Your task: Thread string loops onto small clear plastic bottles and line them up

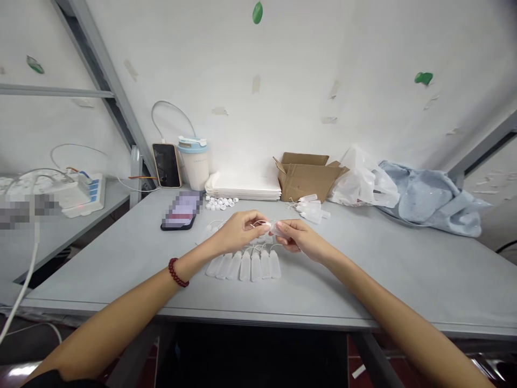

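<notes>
My right hand is closed around a small translucent bottle held sideways above the table. At the neck end of that bottle, my left hand pinches a small white cap with a thin white string. The two hands nearly meet there. Just below them lies a row of several similar translucent bottles, their strings pointing away from me. More bottles lie behind the row, partly hidden by my hands. Farther back is a small heap of loose white caps.
Along the wall stand a phone, a lidded cup, a white stack, a cardboard box, a plastic bag and blue cloth. More bottles lie before the box. Another phone lies flat.
</notes>
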Motion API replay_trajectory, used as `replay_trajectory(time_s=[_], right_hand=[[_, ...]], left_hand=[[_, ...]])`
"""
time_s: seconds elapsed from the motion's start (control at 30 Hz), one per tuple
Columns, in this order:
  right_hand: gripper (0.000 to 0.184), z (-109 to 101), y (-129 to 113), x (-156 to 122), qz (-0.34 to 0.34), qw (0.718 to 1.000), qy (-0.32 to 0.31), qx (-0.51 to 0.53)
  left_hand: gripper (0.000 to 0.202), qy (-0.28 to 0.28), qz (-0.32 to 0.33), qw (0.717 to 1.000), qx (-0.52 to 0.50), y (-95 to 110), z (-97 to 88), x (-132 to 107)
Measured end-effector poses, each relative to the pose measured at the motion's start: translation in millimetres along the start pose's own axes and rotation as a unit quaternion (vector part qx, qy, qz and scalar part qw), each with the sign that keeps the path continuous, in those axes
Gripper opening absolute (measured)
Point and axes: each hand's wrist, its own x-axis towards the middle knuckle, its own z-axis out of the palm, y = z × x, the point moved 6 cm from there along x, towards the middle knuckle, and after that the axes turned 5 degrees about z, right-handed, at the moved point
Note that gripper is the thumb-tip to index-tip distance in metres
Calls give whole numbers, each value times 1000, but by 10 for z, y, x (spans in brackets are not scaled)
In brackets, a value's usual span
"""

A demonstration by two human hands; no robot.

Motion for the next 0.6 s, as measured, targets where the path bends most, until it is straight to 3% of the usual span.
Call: replay_trajectory(time_s=[0.17, 0.37, 0.5, 0.6], right_hand=[[39, 35, -14, 0, -20, 999, 5, -37], [34, -17, -38, -4, -52, 987, 82, -128], [31, -48, -19, 13, -75, 983, 91, -140], [31, -63, -48, -1, -104, 978, 96, -154]], left_hand=[[35, -19, -47, 999, 15, -41, 25, -19], [33, 24, -37, 999, 21, -52, -45, -13], [33, 48, -34, 998, -9, -45, -93, 14], [31, 34, -24, 999, -34, -26, -80, 21]])
